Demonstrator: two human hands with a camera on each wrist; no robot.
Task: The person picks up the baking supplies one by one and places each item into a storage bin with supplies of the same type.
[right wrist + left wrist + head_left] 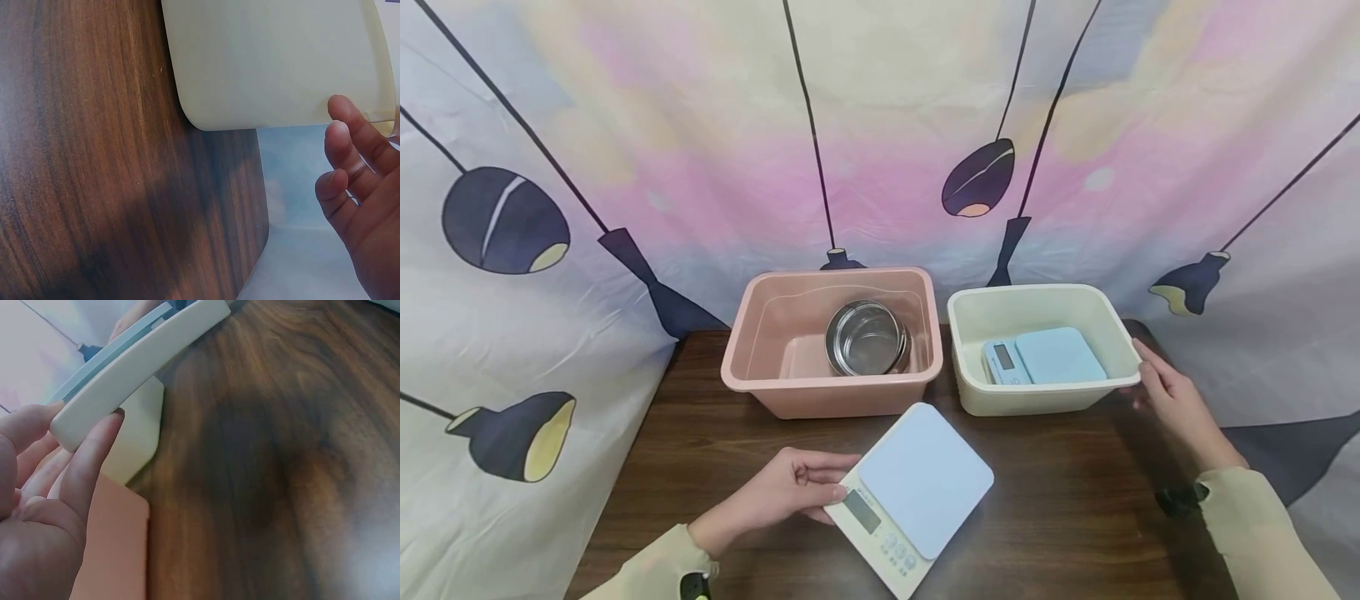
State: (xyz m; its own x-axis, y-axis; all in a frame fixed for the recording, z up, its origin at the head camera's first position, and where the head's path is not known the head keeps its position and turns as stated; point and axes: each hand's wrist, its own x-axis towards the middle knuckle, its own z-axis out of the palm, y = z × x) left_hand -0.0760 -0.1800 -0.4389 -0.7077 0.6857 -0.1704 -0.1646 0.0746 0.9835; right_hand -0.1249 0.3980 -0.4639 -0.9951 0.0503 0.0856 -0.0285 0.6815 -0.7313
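My left hand (786, 492) pinches a white kitchen scale (880, 533) at its left corner, thumb on the top beside the display, fingers beneath. The scale is raised off the table and tilted, as the left wrist view shows. It has a pale blue weighing plate (925, 479). At the right end of a cream plastic bin (1037, 400), my right hand (1176, 408) holds the rim; in the right wrist view its fingers (350, 147) lie beside the outer wall, the thumb hidden. A smaller light blue scale (1060, 357) lies inside this bin.
A pink plastic bin (835, 400) stands left of the cream one, with round metal bowls (867, 337) in its right part. Both stand at the back of the dark wooden table (700, 433), before a hanging cloth (880, 167) printed with lamps.
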